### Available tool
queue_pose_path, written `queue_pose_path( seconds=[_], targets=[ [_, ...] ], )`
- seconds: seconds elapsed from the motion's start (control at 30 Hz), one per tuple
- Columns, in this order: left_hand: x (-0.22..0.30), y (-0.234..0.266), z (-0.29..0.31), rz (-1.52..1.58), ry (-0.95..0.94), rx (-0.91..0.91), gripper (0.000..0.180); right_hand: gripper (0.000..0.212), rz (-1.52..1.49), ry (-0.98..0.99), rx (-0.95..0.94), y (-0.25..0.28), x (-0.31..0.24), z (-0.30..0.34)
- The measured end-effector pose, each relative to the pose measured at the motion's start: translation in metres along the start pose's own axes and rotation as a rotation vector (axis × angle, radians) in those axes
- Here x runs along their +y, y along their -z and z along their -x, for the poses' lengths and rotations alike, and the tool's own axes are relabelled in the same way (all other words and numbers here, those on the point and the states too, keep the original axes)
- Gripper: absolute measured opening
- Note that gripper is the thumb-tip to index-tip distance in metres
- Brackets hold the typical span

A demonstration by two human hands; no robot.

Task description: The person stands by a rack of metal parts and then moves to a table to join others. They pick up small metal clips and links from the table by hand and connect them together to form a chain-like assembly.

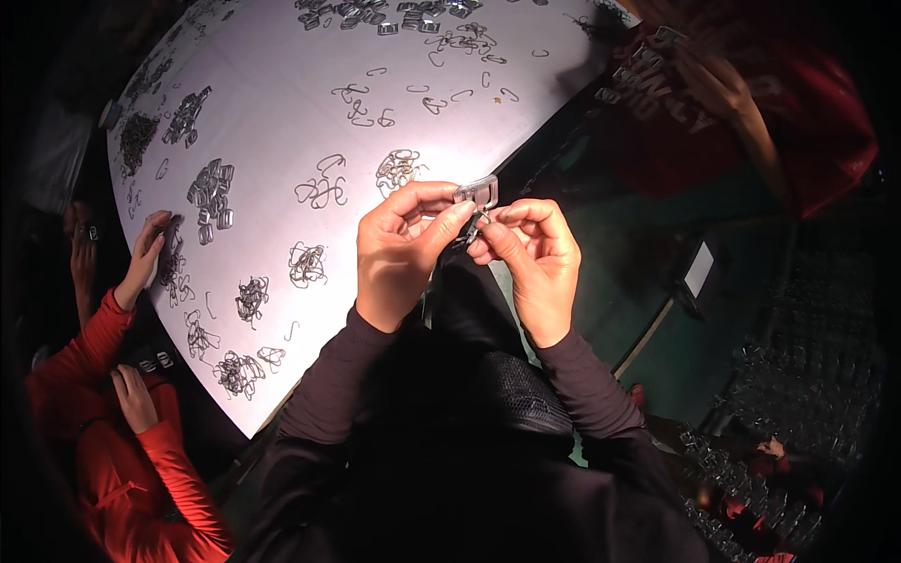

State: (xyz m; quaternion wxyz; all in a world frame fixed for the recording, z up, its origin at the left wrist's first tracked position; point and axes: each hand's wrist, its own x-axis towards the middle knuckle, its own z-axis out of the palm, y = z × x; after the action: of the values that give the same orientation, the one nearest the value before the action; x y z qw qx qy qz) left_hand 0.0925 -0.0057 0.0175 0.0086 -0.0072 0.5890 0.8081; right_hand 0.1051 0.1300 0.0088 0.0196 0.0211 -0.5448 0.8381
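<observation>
My left hand [399, 246] pinches a shiny, rounded-rectangular metal buckle [481, 191] between thumb and fingers, just off the near right edge of the white table. Close against it, my right hand [537, 258] is closed, thumb to fingertips, at the buckle's lower side. A small dark metal piece shows between the two thumbs; what exactly the right fingers grip is too small to make out. Behind my left hand lies a heap of thin bent wire pieces [398, 170]. Loose wire hooks [324, 190] lie left of that heap.
The white table [253, 178] carries piles of metal buckles [211, 195] and more wire heaps [308, 266]. A red-sleeved person's hand [143, 251] reaches the left edge. Another person in red [723, 89] holds buckles at the far right. Many metal pieces [788, 375] hang or lie at lower right.
</observation>
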Motion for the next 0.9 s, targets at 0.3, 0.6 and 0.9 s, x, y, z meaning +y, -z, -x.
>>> queue_pose_path(
  seconds=[0.3, 0.6, 0.9],
  targets=[
    [-0.004, -0.003, 0.009, -0.54, -0.321, 0.165, 0.013, 0.014, 0.066, -0.015, -0.014, 0.007, 0.014, 0.003],
    [-0.019, 0.014, 0.016, -0.448, -0.263, 0.13, 0.014, 0.011, 0.815, 0.158, -0.127, 0.038, 0.028, -0.125],
    [-0.015, 0.017, 0.021, -0.396, -0.259, 0.065, 0.014, 0.02, 1.745, 0.316, -0.68, 0.04, 0.079, -0.26]
  ],
)
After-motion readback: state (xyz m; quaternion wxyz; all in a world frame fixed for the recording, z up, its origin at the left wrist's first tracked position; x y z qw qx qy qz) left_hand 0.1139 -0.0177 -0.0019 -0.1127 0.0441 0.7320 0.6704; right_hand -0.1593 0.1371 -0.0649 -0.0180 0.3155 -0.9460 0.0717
